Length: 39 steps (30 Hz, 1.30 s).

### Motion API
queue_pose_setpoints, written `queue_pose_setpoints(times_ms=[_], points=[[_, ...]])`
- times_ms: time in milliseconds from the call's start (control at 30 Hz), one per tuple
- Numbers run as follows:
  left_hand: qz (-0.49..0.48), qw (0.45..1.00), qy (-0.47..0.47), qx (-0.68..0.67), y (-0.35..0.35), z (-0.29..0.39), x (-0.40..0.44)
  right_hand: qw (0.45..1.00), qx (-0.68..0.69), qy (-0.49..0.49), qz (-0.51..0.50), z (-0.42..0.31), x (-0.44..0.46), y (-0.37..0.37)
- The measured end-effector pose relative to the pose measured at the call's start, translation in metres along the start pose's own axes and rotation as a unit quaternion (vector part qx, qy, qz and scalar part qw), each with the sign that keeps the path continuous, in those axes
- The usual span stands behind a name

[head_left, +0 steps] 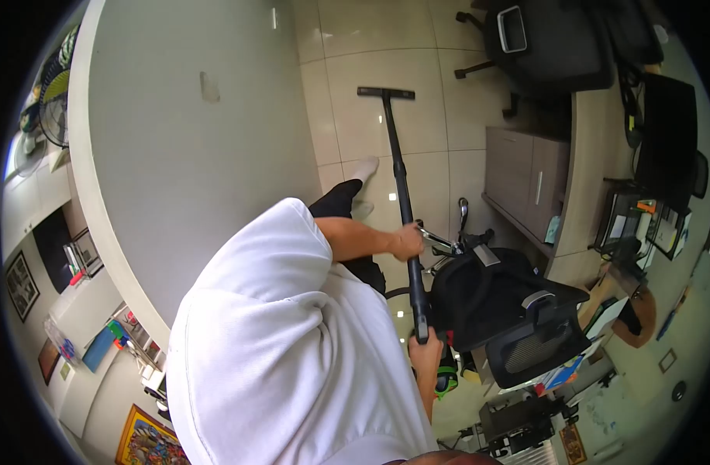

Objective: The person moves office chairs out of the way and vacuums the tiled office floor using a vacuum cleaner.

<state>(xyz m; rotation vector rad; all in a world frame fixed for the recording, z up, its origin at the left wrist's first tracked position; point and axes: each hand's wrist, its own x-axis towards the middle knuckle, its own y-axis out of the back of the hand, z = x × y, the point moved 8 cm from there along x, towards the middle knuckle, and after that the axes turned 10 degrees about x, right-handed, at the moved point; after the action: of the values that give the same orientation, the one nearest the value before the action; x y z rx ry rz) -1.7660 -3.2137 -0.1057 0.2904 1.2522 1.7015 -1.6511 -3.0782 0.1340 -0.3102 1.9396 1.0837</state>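
Note:
A black vacuum wand (402, 194) slants down the middle of the view, its flat floor nozzle (386, 93) resting on the tiles. My left hand (407, 242) is wrapped round the wand partway along. Lower down, my right hand (425, 349) grips the handle end (422, 329). Part of a dark hose (398, 293) shows beside the wand, mostly hidden by my body. A green and black object (446, 380) sits close to my right forearm; its kind is unclear. My white-socked feet (367, 168) are left of the wand.
A grey partition (192, 155) stands along the left. Just right of the wand is a black mesh office chair (479, 294) with chrome legs. Another black chair (553, 46) is at the top right, near a wood-grain cabinet (518, 167) and a desk with a monitor (666, 136).

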Motion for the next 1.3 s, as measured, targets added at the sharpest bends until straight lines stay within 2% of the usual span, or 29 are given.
queue_pose_setpoints(times_ms=[67, 100, 167, 233, 300, 333, 533, 567, 667, 767, 833, 1000, 1133, 1200, 1300], points=[[0.015, 0.999, 0.026, -0.019, 0.004, -0.06, -0.003, 0.994, -0.025, 0.102, 0.012, -0.04, 0.042, -0.01], [0.042, 0.998, 0.047, -0.023, 0.007, -0.098, -0.008, 0.994, 0.005, 0.104, -0.01, -0.06, 0.064, -0.02], [0.07, 0.993, 0.091, 0.023, 0.016, -0.169, -0.02, 0.978, -0.008, 0.207, 0.029, -0.119, 0.105, -0.031], [0.068, 0.989, 0.129, 0.024, 0.022, -0.236, -0.027, 0.982, -0.005, 0.19, 0.003, -0.164, 0.14, -0.042], [0.078, 0.992, 0.097, 0.013, 0.052, -0.278, -0.049, 0.984, -0.017, 0.176, -0.005, -0.204, 0.159, -0.05], [0.074, 0.991, 0.111, 0.019, 0.057, -0.295, -0.054, 0.984, -0.009, 0.177, -0.011, -0.218, 0.164, -0.054], [0.092, 0.982, 0.161, 0.034, 0.058, -0.343, -0.048, 0.981, -0.021, 0.192, -0.004, -0.243, 0.207, -0.058], [0.091, 0.983, 0.157, 0.037, 0.055, -0.336, -0.042, 0.98, -0.026, 0.195, -0.004, -0.241, 0.208, -0.058], [0.086, 0.971, 0.217, 0.051, 0.052, -0.325, -0.053, 0.976, -0.003, 0.217, -0.005, -0.231, 0.196, -0.061], [0.041, 0.976, 0.208, 0.052, 0.033, -0.278, -0.062, 0.978, -0.006, 0.206, -0.015, -0.193, 0.161, -0.075], [0.053, 0.976, 0.206, 0.047, 0.01, -0.226, -0.059, 0.979, -0.023, 0.204, -0.009, -0.146, 0.133, -0.076], [0.041, 0.982, 0.179, 0.051, -0.049, -0.061, -0.018, 0.993, 0.004, 0.111, -0.034, -0.005, 0.056, -0.049], [-0.006, 0.991, 0.135, -0.006, -0.043, 0.054, -0.009, 0.997, 0.049, 0.048, -0.042, 0.086, -0.002, -0.022], [-0.034, 0.994, 0.106, -0.007, -0.039, 0.072, -0.019, 0.997, 0.053, -0.008, -0.063, 0.107, -0.018, -0.018], [-0.014, 0.994, 0.108, -0.027, -0.036, 0.062, -0.03, 0.994, 0.094, 0.019, -0.059, 0.102, -0.007, -0.033]])
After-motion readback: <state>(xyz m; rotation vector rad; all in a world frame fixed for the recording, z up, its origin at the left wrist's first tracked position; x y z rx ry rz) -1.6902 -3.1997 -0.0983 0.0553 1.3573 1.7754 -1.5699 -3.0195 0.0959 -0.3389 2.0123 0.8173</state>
